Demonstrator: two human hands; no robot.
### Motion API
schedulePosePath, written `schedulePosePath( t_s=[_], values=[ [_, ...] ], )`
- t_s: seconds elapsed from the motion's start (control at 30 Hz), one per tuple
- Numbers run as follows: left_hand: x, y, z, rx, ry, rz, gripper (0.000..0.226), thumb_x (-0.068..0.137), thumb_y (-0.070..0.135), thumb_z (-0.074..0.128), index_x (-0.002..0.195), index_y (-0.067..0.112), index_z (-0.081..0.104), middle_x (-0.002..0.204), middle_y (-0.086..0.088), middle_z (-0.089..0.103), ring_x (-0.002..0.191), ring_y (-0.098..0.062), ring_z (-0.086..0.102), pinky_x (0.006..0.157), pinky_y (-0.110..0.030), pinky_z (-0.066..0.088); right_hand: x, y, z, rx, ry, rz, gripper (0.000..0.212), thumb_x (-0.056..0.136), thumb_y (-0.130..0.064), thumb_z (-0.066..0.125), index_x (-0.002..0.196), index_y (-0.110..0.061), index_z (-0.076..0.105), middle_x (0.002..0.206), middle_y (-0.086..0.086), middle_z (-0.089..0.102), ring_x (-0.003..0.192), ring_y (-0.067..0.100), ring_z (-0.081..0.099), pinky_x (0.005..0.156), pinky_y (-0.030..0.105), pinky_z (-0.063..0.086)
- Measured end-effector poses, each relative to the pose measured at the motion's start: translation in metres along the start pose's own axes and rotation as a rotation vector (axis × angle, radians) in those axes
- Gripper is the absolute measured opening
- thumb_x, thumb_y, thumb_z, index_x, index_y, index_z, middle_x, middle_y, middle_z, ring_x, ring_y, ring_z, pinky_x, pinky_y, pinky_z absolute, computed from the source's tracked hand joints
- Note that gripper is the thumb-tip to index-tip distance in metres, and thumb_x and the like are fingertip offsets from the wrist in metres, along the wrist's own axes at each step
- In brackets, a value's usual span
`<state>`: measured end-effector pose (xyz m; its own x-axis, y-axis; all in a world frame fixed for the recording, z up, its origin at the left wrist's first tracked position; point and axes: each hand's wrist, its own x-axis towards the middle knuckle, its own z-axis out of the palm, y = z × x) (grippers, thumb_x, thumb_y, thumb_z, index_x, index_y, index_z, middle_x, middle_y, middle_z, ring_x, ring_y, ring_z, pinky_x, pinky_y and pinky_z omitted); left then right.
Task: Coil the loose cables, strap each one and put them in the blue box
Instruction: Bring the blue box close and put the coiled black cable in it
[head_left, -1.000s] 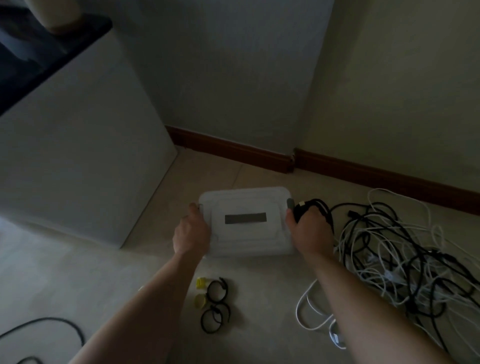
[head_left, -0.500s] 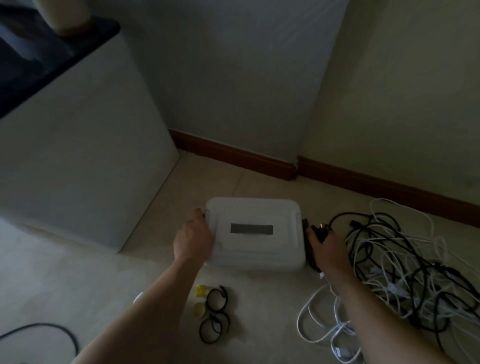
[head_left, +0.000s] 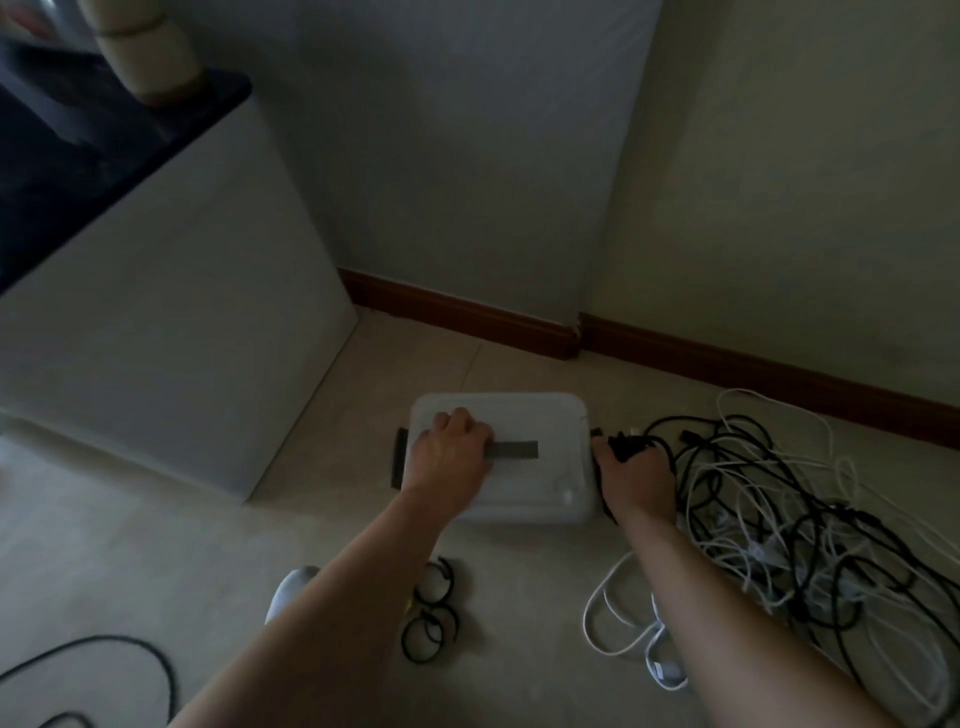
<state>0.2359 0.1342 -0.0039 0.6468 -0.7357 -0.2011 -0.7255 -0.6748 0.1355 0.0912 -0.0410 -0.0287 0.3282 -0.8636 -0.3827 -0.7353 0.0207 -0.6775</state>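
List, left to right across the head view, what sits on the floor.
Loose black cable loop → pale lidded plastic box → right hand gripping a black cable end → tangled heap of black and white cables.

Box (head_left: 524, 488) on floor (head_left: 156, 545) near wall corner, skirting board (head_left: 467, 317) behind. Cabinet (head_left: 171, 322) left of it. Left hand (head_left: 451, 458) on box lid. Right hand (head_left: 638, 480) at box's right side, coiled cable (head_left: 631, 446) in it. Cable tangle (head_left: 789, 525) right of box. Strap loops (head_left: 430, 610) before box. Lone cable (head_left: 111, 647) at near-left.
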Motion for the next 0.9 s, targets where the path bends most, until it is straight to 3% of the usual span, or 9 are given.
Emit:
schedulePosePath(
  t_s=[0.1, 0.2, 0.3, 0.43, 0.6, 0.67, 0.77, 0.9],
  values=[
    [0.003, 0.002, 0.004, 0.171, 0.035, 0.048, 0.032, 0.095, 0.027, 0.058, 0.125, 0.015, 0.051, 0.130, -0.011, 0.042, 0.115, -0.031, 0.044, 0.091, -0.042, 0.047, -0.003, 0.000, -0.005, 0.067, -0.038, 0.004, 0.041, 0.090, -0.044, 0.071, 0.092, -0.003, 0.071, 0.086, 0.009, 0.065, 0.078, 0.025, 0.060, 0.070, 0.029, 0.043],
    [0.004, -0.002, -0.006, 0.097, 0.060, 0.048, 0.028, 0.098, 0.021, 0.053, 0.125, 0.013, 0.050, 0.130, -0.011, 0.042, 0.116, -0.032, 0.046, 0.093, -0.044, 0.048, -0.004, -0.001, -0.010, 0.089, -0.033, -0.015, 0.036, 0.089, -0.044, 0.071, 0.079, -0.009, 0.068, 0.082, 0.008, 0.066, 0.082, 0.029, 0.065, 0.069, 0.030, 0.043],
    [0.001, -0.014, -0.030, -0.222, 0.057, -0.051, 0.023, 0.101, 0.024, 0.050, 0.123, 0.018, 0.053, 0.128, -0.005, 0.044, 0.112, -0.026, 0.051, 0.096, -0.042, 0.049, -0.006, -0.005, -0.016, 0.119, -0.048, 0.017, 0.033, 0.087, -0.045, 0.072, 0.078, -0.014, 0.066, 0.087, 0.009, 0.069, 0.079, 0.026, 0.064, 0.070, 0.030, 0.047],
    [-0.008, -0.028, -0.069, -0.670, 0.188, -0.315, 0.022, 0.101, 0.023, 0.051, 0.120, 0.023, 0.062, 0.113, 0.001, 0.060, 0.097, -0.019, 0.058, 0.084, -0.029, 0.045, -0.018, -0.014, -0.029, 0.023, -0.083, 0.089, 0.056, 0.073, -0.059, 0.081, 0.076, -0.004, 0.066, 0.076, 0.009, 0.068, 0.064, 0.022, 0.063, 0.050, 0.024, 0.042],
    [-0.030, -0.059, -0.083, -1.114, 0.370, -0.660, 0.011, 0.095, 0.014, 0.058, 0.103, 0.016, 0.066, 0.092, -0.003, 0.071, 0.087, -0.023, 0.070, 0.075, -0.037, 0.059, -0.039, -0.018, -0.026, -0.145, -0.126, 0.063, 0.061, 0.065, -0.063, 0.084, 0.066, -0.006, 0.062, 0.064, 0.008, 0.063, 0.056, 0.021, 0.060, 0.049, 0.028, 0.049],
    [-0.035, -0.071, -0.074, -1.233, 0.388, -0.789, 0.013, 0.096, 0.011, 0.056, 0.105, 0.012, 0.066, 0.090, -0.009, 0.072, 0.086, -0.027, 0.072, 0.073, -0.041, 0.061, -0.044, -0.016, -0.019, -0.206, -0.111, 0.053, 0.057, 0.067, -0.062, 0.083, 0.070, -0.009, 0.060, 0.067, 0.005, 0.062, 0.056, 0.018, 0.057, 0.048, 0.025, 0.044],
    [-0.038, -0.083, -0.057, -1.460, 0.438, -0.921, 0.021, 0.099, 0.005, 0.049, 0.113, 0.008, 0.064, 0.095, -0.013, 0.073, 0.084, -0.028, 0.072, 0.061, -0.036, 0.061, -0.043, -0.011, -0.007, -0.224, -0.070, 0.023, 0.046, 0.070, -0.051, 0.083, 0.078, -0.011, 0.062, 0.074, 0.005, 0.065, 0.066, 0.024, 0.064, 0.060, 0.032, 0.056],
    [-0.042, -0.086, -0.049, -1.823, 0.520, -0.957, 0.019, 0.099, 0.003, 0.050, 0.102, 0.010, 0.067, 0.094, -0.011, 0.073, 0.087, -0.028, 0.072, 0.070, -0.041, 0.060, -0.038, -0.008, 0.002, -0.204, -0.039, 0.035, 0.039, 0.069, -0.038, 0.080, 0.088, -0.007, 0.064, 0.080, 0.007, 0.069, 0.070, 0.025, 0.067, 0.057, 0.033, 0.056]
  ],
)
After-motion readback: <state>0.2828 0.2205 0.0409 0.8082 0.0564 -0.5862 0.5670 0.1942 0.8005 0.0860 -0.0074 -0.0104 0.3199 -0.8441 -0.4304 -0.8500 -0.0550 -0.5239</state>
